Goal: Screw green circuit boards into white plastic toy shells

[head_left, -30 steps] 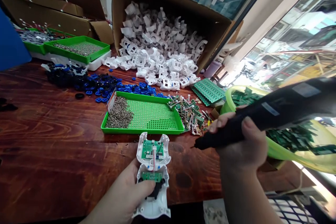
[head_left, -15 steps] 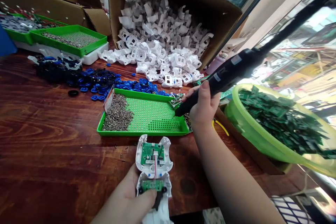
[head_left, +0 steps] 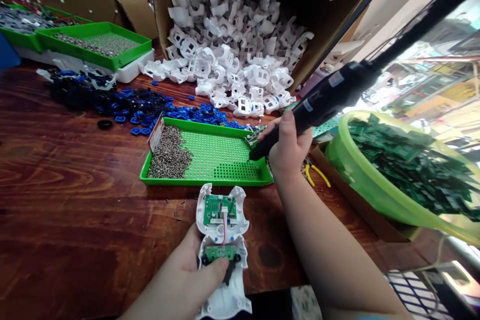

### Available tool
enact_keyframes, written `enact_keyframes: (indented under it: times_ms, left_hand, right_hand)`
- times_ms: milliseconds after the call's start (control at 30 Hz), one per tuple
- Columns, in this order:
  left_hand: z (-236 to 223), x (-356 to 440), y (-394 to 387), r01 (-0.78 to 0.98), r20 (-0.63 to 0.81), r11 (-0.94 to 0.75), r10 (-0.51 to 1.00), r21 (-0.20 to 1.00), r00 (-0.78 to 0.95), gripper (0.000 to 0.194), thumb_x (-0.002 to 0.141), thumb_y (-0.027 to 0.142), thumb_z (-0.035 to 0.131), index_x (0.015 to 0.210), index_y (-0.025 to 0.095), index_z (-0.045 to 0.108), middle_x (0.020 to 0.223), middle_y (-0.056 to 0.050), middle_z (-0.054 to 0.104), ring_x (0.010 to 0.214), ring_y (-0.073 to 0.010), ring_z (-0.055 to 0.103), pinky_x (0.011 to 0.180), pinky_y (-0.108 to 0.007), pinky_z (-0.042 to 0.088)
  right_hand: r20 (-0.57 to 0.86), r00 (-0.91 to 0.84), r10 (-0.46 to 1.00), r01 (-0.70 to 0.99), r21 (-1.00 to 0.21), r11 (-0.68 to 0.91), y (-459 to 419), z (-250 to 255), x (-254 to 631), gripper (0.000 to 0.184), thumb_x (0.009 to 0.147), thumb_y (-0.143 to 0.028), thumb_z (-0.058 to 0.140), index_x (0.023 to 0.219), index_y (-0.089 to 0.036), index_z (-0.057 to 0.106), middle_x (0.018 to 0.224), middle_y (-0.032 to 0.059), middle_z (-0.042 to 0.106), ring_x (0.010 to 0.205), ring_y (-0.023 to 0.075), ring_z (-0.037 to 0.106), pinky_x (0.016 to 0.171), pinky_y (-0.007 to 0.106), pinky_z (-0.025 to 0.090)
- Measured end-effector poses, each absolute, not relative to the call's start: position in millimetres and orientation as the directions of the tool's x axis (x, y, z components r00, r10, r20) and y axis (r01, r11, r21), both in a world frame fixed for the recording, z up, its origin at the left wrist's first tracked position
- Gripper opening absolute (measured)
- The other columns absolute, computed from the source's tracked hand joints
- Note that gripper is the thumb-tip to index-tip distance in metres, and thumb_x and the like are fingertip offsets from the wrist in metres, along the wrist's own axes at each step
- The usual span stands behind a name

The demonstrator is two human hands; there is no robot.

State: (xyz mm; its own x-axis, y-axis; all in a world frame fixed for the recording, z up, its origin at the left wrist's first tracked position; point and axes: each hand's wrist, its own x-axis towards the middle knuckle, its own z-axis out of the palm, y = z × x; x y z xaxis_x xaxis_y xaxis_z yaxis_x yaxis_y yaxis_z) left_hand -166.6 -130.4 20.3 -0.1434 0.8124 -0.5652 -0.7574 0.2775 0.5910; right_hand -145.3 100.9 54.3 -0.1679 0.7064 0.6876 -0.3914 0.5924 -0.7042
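Observation:
In my left hand (head_left: 200, 272) lies an opened white plastic housing (head_left: 242, 227), its two halves joined by a short red and white cable. A green circuit board (head_left: 213, 210) sits in the upper half, and a smaller board with black parts in the lower one, under my thumb. My right hand (head_left: 288, 147) is wrapped round a black electric screwdriver (head_left: 318, 97), tilted down to the left. Its tip is over the right part of a green perforated tray (head_left: 206, 182). Small screws (head_left: 170, 155) are heaped at that tray's left end.
Beyond the tray lie blue parts (head_left: 150, 105) and a cardboard box (head_left: 330, 15) spilling white shells (head_left: 240, 65). A yellow-green basin (head_left: 345, 160) of circuit boards stands at right, near yellow-handled pliers (head_left: 317, 175). Another green tray (head_left: 123, 57) sits back left.
The view has shifted slightly, so the tray and boxes appear higher. Both hands keep their holds; the screwdriver tip stays over the tray's right part, and more of the housing's lower half shows.

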Motion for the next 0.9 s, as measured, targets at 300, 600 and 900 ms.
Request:
enact_keyframes:
  times_ms: [300,600,900]
  left_hand:
    - [26,-165,-130,-0.777,-0.581,0.236,0.790,0.584,-0.197,0.069,0.062,0.027,0.076,0.124,0.021,0.047,0.093,-0.005,0.071,0.093,-0.0236,0.062,0.082,-0.031,0.044]
    - [27,-163,-131,-0.760,-0.611,0.253,0.757,0.599,-0.230,0.062,0.065,0.028,0.077,0.120,0.020,0.049,0.084,-0.003,0.070,0.071,-0.0147,0.061,0.064,-0.022,0.046]
    - [35,-162,-131,-0.737,-0.584,0.256,0.780,0.626,-0.225,0.055,0.069,0.030,0.073,0.118,0.020,0.051,0.093,-0.003,0.069,0.071,-0.0138,0.058,0.062,-0.021,0.045]
  right_hand:
    - [0.699,0.021,0.715,-0.453,-0.631,0.630,68,95,-123,0.021,0.076,-0.043,0.054,0.075,-0.023,0.047,0.044,-0.0068,0.048,0.032,0.0111,0.046,0.029,0.024,0.033]
    - [0.358,-0.402,0.843,-0.377,-0.904,0.205,1,124,-113,0.046,0.068,-0.070,0.051,0.067,-0.025,0.038,0.033,-0.0080,0.042,0.025,0.0150,0.041,0.028,0.028,0.036]
    - [0.321,-0.474,0.820,-0.300,-0.934,0.193,4,126,-122,0.047,0.074,-0.070,0.045,0.064,-0.026,0.033,0.032,-0.0086,0.036,0.025,0.0155,0.041,0.029,0.030,0.033]
